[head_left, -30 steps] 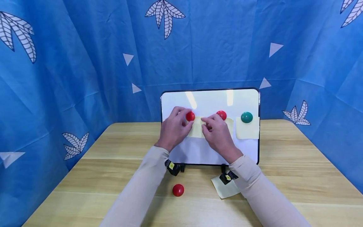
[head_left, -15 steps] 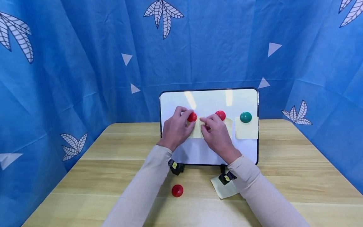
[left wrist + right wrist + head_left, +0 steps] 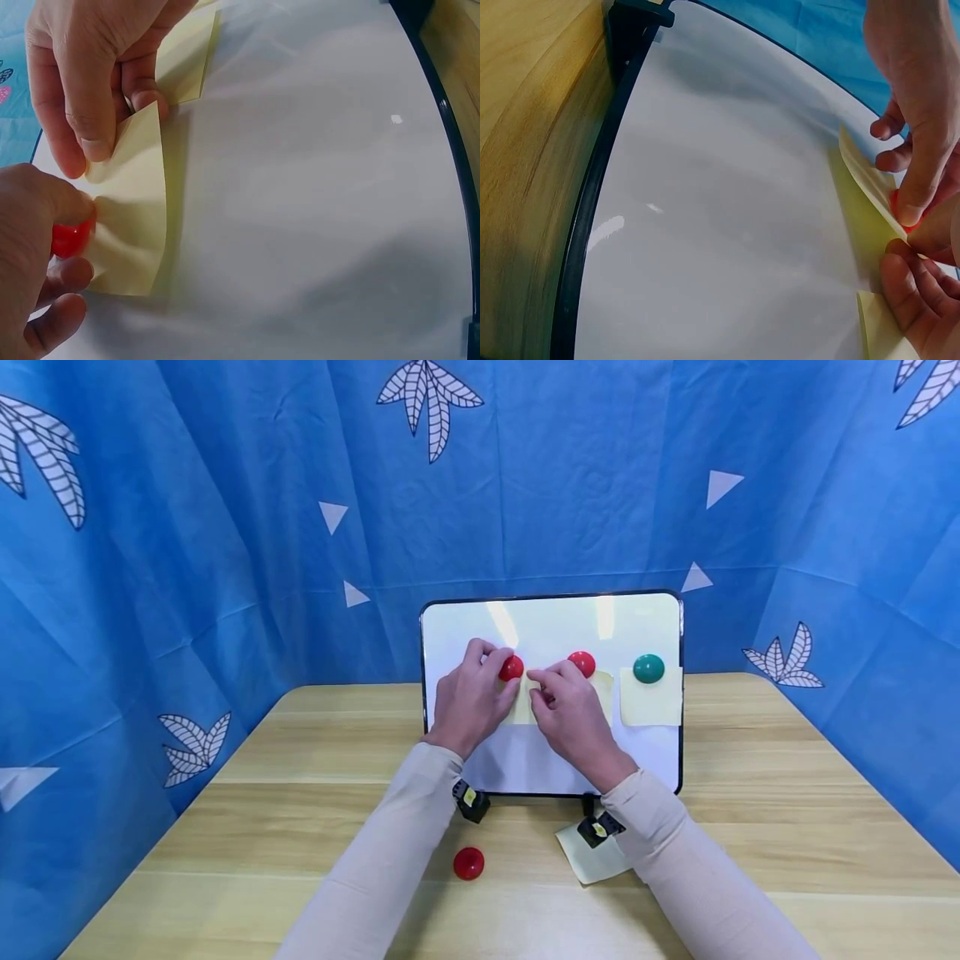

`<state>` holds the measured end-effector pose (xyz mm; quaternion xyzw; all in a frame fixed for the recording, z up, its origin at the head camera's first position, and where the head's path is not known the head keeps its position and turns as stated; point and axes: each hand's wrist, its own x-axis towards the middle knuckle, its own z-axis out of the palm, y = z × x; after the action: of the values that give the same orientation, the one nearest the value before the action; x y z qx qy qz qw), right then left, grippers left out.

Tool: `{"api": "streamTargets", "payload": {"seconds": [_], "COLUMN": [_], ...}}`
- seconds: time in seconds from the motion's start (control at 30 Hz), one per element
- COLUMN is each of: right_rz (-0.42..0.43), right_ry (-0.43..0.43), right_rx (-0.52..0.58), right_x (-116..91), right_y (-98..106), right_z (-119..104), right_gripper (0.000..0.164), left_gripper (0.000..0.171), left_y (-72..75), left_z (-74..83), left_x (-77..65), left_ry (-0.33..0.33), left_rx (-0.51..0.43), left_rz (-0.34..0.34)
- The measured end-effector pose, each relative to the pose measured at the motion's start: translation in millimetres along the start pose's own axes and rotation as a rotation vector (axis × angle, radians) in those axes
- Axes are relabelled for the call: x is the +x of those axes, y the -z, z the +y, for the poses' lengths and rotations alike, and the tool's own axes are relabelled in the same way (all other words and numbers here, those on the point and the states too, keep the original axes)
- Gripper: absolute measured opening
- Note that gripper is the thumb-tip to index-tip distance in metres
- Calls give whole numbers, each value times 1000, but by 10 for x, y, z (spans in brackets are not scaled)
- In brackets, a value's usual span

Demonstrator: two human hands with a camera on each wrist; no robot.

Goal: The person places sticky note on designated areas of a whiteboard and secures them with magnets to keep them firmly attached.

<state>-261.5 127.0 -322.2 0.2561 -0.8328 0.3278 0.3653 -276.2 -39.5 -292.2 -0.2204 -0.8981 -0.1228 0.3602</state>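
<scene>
My left hand (image 3: 472, 697) grips a red round magnet (image 3: 512, 668) between thumb and fingers, over the upper part of a pale yellow paper note (image 3: 131, 225) on the whiteboard (image 3: 495, 760). My right hand (image 3: 573, 710) pinches the same note near its upper right corner. In the left wrist view the note's lower edge stands slightly off the board and casts a shadow. Right of it, a second red magnet (image 3: 582, 663) sits at the top of another yellow note (image 3: 604, 693), partly covered by my right hand. A green magnet (image 3: 648, 668) sits on a third note (image 3: 651, 706).
The whiteboard stands upright on black feet (image 3: 588, 806) on a wooden table (image 3: 337, 827). A loose red magnet (image 3: 468, 863) lies in front of it. A pale paper note (image 3: 592, 856) lies partly under my right wrist. Blue curtains (image 3: 225, 527) hang around the table.
My left hand has moved a little to the right with the red magnet, nearer to my right hand. The right hand has kept its pinch on the note in about the same place.
</scene>
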Motion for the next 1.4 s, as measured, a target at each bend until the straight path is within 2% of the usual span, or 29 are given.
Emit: {"api": "streamTargets", "payload": {"seconds": [0.17,0.33,0.6,0.77,0.9,1.03,1.27,1.4], "right_rz": [-4,-7,0,-60,-96,-129,-331,-411], "right_ry": [-1,-14,-19,-17,-3,-23,-134,-147], "right_rx": [-20,-33,-51,-71,-100,-117,-88,-81], "right_x": [0,17,28,16,6,-8,-162,-265], "right_y": [-7,-7,8,-2,24,131,292,354], "right_z": [-12,-38,-87,-111,-154,-207,-203,-172], "right_gripper": [30,24,20,19,17,15,11,8], "left_gripper": [44,43,32,29,27,24,13,9], "left_y": [3,45,129,169,211,245,252,246], "left_z": [-12,-61,-210,-292,-325,-338,-387,-404], "left_x": [-31,-109,-362,-518,-630,-749,-995,-1108], "left_ry": [16,55,81,83,88,87,69,85], "left_rx": [-3,-53,-133,-164,-178,-192,-244,-276], "left_rz": [5,24,65,62,27,-53,-210,-277]}}
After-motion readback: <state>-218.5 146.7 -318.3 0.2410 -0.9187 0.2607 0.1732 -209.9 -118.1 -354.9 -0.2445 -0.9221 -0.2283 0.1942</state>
